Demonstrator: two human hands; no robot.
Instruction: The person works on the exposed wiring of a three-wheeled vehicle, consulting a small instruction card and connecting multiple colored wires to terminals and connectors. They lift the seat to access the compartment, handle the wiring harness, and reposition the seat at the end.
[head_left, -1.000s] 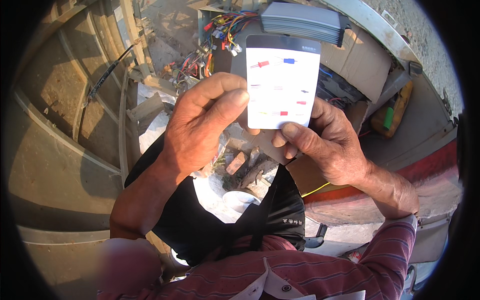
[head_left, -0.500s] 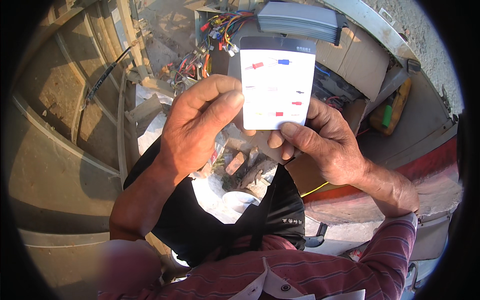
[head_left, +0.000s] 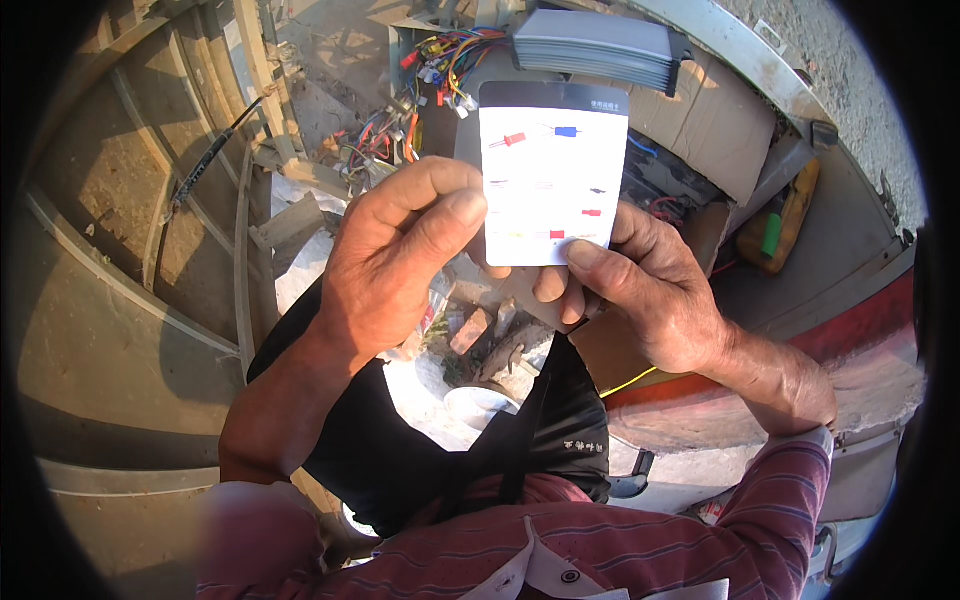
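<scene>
Left hand [head_left: 392, 250] and right hand [head_left: 660, 290] pinch a white, dark-topped rectangular card [head_left: 548, 170]; thin multicoloured wires [head_left: 455, 58] lie beyond.

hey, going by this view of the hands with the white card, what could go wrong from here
The white card might slip: the left hand is only at its left edge, and the right hand's thumb presses near the lower right corner. It could drop toward the debris between the legs. The tangled coloured wires beyond it could snag a finger. Bright light might wash out the card's faint pictures.
</scene>
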